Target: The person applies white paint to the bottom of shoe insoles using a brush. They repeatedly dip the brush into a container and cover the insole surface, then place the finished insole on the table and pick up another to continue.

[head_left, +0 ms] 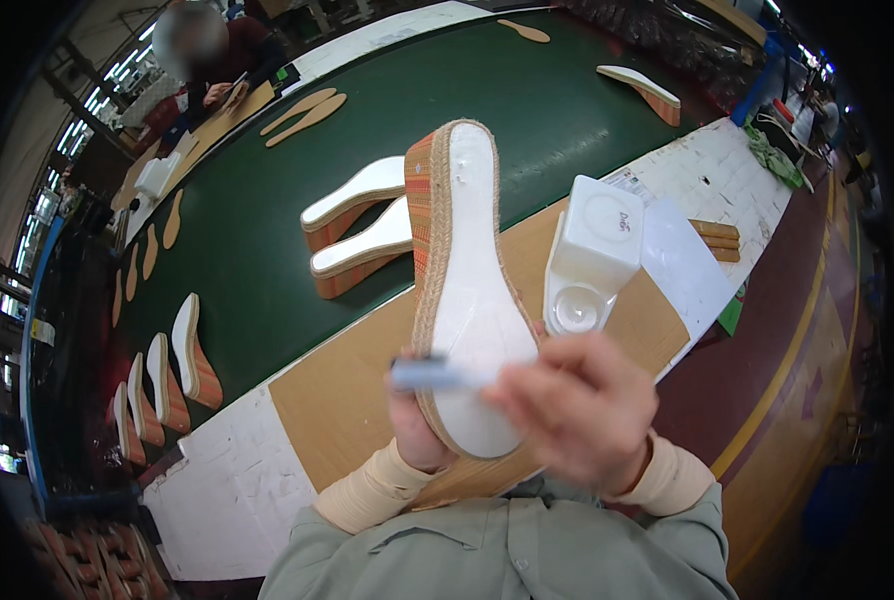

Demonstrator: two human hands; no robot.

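A wedge sole (477,310) is resting in the person's left hand (417,430), to the left of the white container (599,228), its broad end pointing toward the person. It is probably weighing little for its bulk and keeping its shape stiffly through the thick striped side; the braided rim is likely giving good friction, while the smooth white top is looking slicker and easier to mark. Gripping from beneath, by the rim and sides near the broad end, is seeming soundest.

The left fingers are curling around the sole from below, part-open to its width and holding it. The right hand (587,405), on the person's side of the container, is pinching a slim tool (429,374) above the broad end, its fingers nearly closing together. Motion is blurring both, leaving the tool's kind, and any contact with the top, impossible to tell. The held sole is hiding its own underside, most of the left palm, and the container-facing ends of two other soles (362,186) lying farther left of the container on the green surface (257,280).
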